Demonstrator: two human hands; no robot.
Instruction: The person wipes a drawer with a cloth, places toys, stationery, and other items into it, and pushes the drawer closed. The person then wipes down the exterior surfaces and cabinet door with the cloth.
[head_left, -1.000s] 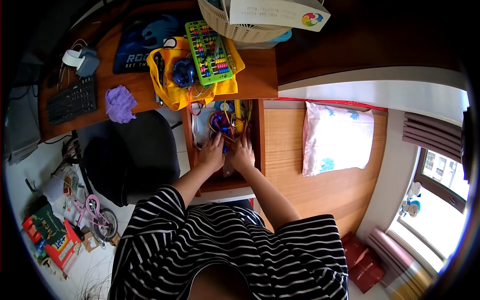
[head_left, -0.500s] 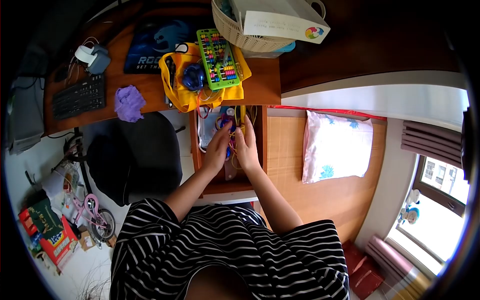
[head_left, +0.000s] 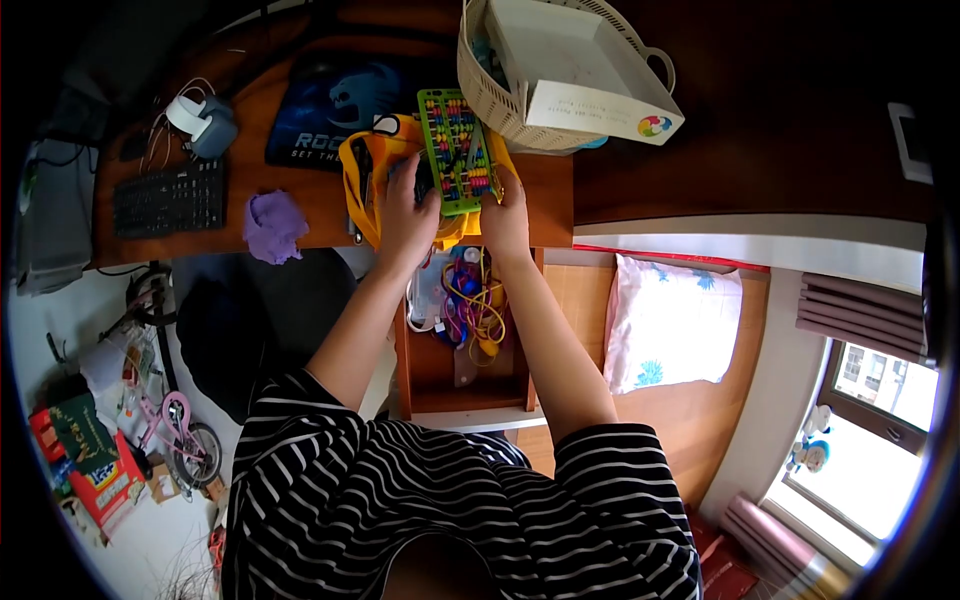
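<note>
- Left hand [head_left: 408, 225] and right hand [head_left: 507, 222] have left the drawer [head_left: 428, 378]; work shifts to the desk [head_left: 548, 195].
- Green abacus [head_left: 457, 152]: over the yellow bag [head_left: 376, 165], between the hands.
- Left thumb and fingers parted; right hand at abacus corner; cannot tell whether either grips.

There are two hands [head_left: 408, 220], one abacus [head_left: 457, 150], one drawer [head_left: 440, 390], one keyboard [head_left: 168, 202], one pillow [head_left: 675, 330].

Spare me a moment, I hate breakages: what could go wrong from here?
If the left hand or right hand tugs the bag, the abacus on it could slide off. The bag reaches the desk's edge by the open drawer, so something might fall in. The box juts over the basket's rim; a knock could tip it.
</note>
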